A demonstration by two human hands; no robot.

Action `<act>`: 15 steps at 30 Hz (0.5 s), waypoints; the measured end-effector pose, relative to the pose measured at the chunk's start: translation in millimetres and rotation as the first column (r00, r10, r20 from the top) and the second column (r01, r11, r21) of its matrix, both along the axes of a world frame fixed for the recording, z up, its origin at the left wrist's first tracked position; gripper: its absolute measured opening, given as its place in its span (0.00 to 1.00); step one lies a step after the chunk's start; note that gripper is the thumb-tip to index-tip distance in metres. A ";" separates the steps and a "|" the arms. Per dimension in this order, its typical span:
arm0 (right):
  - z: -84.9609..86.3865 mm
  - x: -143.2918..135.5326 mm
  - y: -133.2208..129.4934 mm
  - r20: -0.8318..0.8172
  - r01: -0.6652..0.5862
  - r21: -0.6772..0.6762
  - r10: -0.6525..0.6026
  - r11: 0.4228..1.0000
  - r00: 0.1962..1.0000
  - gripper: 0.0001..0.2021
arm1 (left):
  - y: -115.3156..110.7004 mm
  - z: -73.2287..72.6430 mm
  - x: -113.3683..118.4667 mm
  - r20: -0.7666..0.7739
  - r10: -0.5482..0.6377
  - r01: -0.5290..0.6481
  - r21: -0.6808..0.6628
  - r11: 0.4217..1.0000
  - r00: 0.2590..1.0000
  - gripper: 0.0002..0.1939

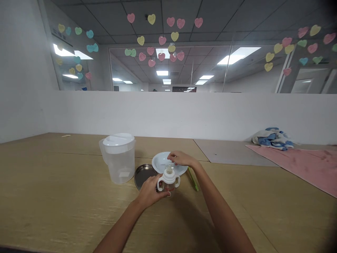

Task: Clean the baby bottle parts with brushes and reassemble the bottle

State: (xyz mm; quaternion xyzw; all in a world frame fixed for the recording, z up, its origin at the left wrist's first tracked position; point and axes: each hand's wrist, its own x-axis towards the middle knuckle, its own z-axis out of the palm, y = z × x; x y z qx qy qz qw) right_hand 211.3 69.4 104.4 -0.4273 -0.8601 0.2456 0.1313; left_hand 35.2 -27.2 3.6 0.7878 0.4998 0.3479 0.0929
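Observation:
A clear baby bottle with a white collar, two white side handles and a translucent nipple stands upright near the middle of the table. My left hand is wrapped round its left side, at the handle and lower body. Over the white bowl, just behind the bottle, my right hand is bent down with its fingers curled together. Whatever lies between those fingertips is too small or hidden to make out. Part of the bowl's inside is covered by the hand and the nipple.
Left of the bottle are a round metal tray and a lidded translucent pitcher. A green stick-like item lies right of the bowl. Farther right are a pink cloth and a crumpled blue-and-white cloth. A white wall bounds the table's back.

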 end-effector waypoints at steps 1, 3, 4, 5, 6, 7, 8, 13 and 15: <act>4.8 -1.4 -5.6 -0.025 -0.026 -0.062 0.024 0.998 0.999 0.18 | 0.0 0.2 0.0 0.002 -0.004 0.004 -0.001 1.000 1.000 0.30; 12.9 -6.2 -18.9 0.045 -0.089 -0.159 0.098 0.983 0.994 0.21 | 0.2 0.0 -0.2 0.007 -0.009 0.009 -0.005 1.000 1.000 0.31; 15.7 -9.3 -25.4 0.124 -0.086 -0.161 0.107 0.983 0.986 0.22 | 0.5 -0.2 -0.5 0.012 -0.012 0.013 -0.009 1.000 1.000 0.31; 17.6 -12.3 -31.1 0.201 -0.067 -0.134 0.093 0.989 0.975 0.23 | 0.7 -0.3 -0.7 0.021 -0.016 0.016 -0.016 1.000 1.000 0.31; 18.8 -15.0 -35.7 0.267 -0.052 -0.089 0.075 0.995 0.961 0.23 | 0.8 -0.2 -0.8 0.030 -0.021 0.021 -0.025 0.999 0.999 0.30; 19.4 -17.2 -39.0 0.314 -0.045 -0.036 0.054 0.998 0.948 0.24 | 1.0 0.0 -0.9 0.042 -0.025 0.027 -0.033 0.999 0.999 0.30; 19.9 -18.6 -41.2 0.341 -0.050 0.013 0.042 0.999 0.939 0.24 | 1.1 0.4 -1.0 0.053 -0.030 0.032 -0.039 0.999 0.998 0.29; 25.0 -17.2 -44.1 0.374 -0.258 0.071 0.215 0.963 0.902 0.22 | 2.1 1.5 -0.8 0.084 -0.050 0.056 -0.071 0.996 0.995 0.27; 27.6 -16.0 -45.7 0.325 -0.293 0.054 0.261 0.955 0.909 0.24 | 2.7 0.7 -0.8 0.090 -0.060 0.066 -0.066 0.996 0.994 0.26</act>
